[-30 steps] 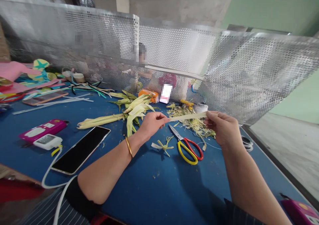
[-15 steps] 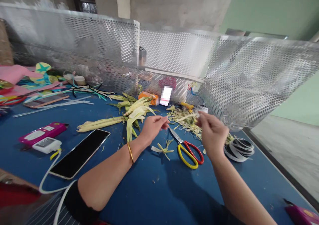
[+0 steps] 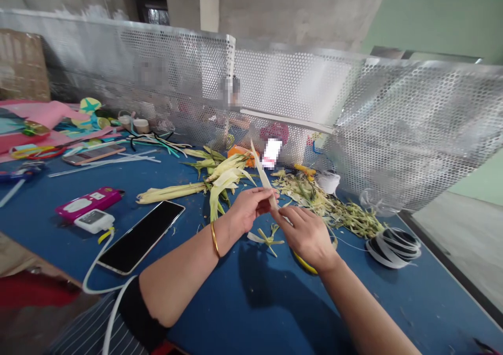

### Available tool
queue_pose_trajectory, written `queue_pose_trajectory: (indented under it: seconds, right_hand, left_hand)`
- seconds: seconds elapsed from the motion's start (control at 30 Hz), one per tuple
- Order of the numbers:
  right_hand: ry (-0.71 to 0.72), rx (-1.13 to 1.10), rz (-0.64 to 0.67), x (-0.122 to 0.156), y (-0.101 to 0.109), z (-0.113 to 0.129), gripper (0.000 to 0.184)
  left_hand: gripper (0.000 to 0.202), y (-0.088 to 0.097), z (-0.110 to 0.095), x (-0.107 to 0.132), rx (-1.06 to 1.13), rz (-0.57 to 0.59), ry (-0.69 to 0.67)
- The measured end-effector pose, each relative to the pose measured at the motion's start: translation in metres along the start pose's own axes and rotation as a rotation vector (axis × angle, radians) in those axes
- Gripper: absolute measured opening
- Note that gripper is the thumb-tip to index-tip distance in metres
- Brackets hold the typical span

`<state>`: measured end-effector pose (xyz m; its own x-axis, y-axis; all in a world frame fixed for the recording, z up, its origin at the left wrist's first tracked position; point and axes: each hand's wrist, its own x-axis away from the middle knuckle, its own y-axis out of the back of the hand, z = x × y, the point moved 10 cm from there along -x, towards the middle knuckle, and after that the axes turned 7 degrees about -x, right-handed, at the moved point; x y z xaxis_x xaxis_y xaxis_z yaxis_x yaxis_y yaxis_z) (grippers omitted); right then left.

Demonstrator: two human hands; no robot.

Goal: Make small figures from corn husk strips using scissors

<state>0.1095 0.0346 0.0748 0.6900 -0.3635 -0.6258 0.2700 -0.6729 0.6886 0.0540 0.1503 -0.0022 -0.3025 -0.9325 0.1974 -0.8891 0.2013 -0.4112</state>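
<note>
A pale strip of corn husk (image 3: pixel 259 167) rises at a slant from between my hands. My left hand (image 3: pixel 248 209), with a gold bangle at the wrist, pinches it near its lower end. Closed at that same lower end are the fingers of my right hand (image 3: pixel 308 237). Just below lies a small knotted husk piece (image 3: pixel 268 241) with several short arms. Scissors lie under my right hand, mostly hidden, with part of the yellow handle (image 3: pixel 305 264) showing. Long corn husks (image 3: pixel 223 181) lie beyond my left hand.
Husk scraps (image 3: pixel 314 195) are heaped behind my right hand, beside a coil of white strip (image 3: pixel 393 247). On the left lie a dark phone (image 3: pixel 141 237), a magenta device (image 3: pixel 90 204) and a white cable. A perforated metal screen (image 3: pixel 291 82) stands behind; a person is beyond it.
My hands have come together from apart, and a husk strip now stands up between them. My right hand has moved left and now covers most of the scissors. The view has shifted slightly left.
</note>
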Motion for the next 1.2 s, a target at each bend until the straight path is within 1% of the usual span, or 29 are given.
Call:
queue_pose_trajectory:
  seconds: [0.1,0.17,0.23,0.27,0.3,0.33,0.37,0.4,0.43,0.47,0.5,0.53,0.57,0.6,0.67,0.73,0.87,0.93,1.0,1.07,1.13,1.2]
  right_hand:
    - [0.02,-0.116,-0.023,0.002,0.003,0.001,0.021]
    - [-0.007,-0.175,-0.05,0.004,0.008,-0.003,0.019]
    - [-0.091,-0.196,-0.051,0.005,0.009,-0.014,0.019]
    - [-0.175,-0.186,-0.02,0.007,0.006,-0.024,0.021]
    - [-0.291,-0.164,0.045,0.011,0.0,-0.037,0.023]
    - [-0.429,-0.134,0.154,0.018,-0.011,-0.051,0.024]
    - [-0.569,-0.104,0.304,0.03,-0.025,-0.066,0.024]
    - [-0.695,-0.083,0.485,0.047,-0.04,-0.077,0.023]
    - [-0.789,-0.074,0.679,0.066,-0.055,-0.083,0.024]
    - [-0.845,-0.084,0.856,0.084,-0.066,-0.084,0.027]
    - [-0.875,-0.103,0.985,0.099,-0.074,-0.083,0.032]
    - [-0.892,-0.118,1.062,0.109,-0.078,-0.081,0.037]
    - [-0.9,-0.132,1.101,0.116,-0.08,-0.079,0.041]
    - [-0.902,-0.141,1.11,0.12,-0.082,-0.077,0.046]
    - [-0.892,-0.151,1.088,0.123,-0.083,-0.073,0.051]
    - [-0.874,-0.151,1.032,0.123,-0.084,-0.07,0.054]
    - [-0.834,-0.186,0.844,0.121,-0.082,-0.073,0.058]
    - [-0.878,-0.296,0.722,0.122,-0.081,-0.079,0.055]
    - [-1.014,-0.515,0.555,0.125,-0.079,-0.089,0.052]
    - [-1.203,-0.853,0.353,0.132,-0.08,-0.095,0.052]
    - [-1.367,-1.194,0.167,0.137,-0.082,-0.096,0.055]
    - [-1.433,-1.413,0.044,0.138,-0.08,-0.094,0.058]
  left_hand:
    - [0.008,0.005,-0.007,0.001,0.047,-0.061,-0.023]
    - [0.008,0.014,-0.012,0.0,0.035,-0.133,-0.051]
    - [0.008,0.024,-0.02,-0.002,-0.031,-0.202,-0.095]
    - [0.008,0.028,-0.023,-0.003,-0.07,-0.222,-0.115]
    - [0.008,0.031,-0.026,-0.004,-0.1,-0.231,-0.129]
    - [0.008,0.033,-0.027,-0.005,-0.123,-0.234,-0.138]
    - [0.008,0.034,-0.028,-0.006,-0.133,-0.232,-0.141]
    - [0.009,0.034,-0.028,-0.007,-0.146,-0.224,-0.143]
    - [0.009,0.033,-0.028,-0.007,-0.18,-0.215,-0.149]
    - [0.01,0.031,-0.029,-0.007,-0.226,-0.208,-0.158]
    - [0.012,0.03,-0.029,-0.006,-0.276,-0.204,-0.169]
    - [0.013,0.029,-0.03,-0.006,-0.325,-0.206,-0.18]
    - [0.014,0.029,-0.03,-0.006,-0.365,-0.212,-0.189]
    - [0.014,0.03,-0.029,-0.007,-0.392,-0.222,-0.194]
    - [0.014,0.031,-0.028,-0.008,-0.408,-0.234,-0.197]
    - [0.014,0.032,-0.028,-0.009,-0.433,-0.232,-0.207]
    - [0.02,0.032,-0.029,-0.01,-0.498,-0.213,-0.237]
    - [0.023,0.033,-0.029,-0.011,-0.538,-0.212,-0.253]
    - [0.025,0.034,-0.031,-0.013,-0.575,-0.219,-0.272]
    - [0.027,0.036,-0.033,-0.014,-0.606,-0.224,-0.29]
    - [0.027,0.037,-0.034,-0.017,-0.633,-0.227,-0.304]
    - [0.025,0.038,-0.034,-0.019,-0.656,-0.226,-0.311]
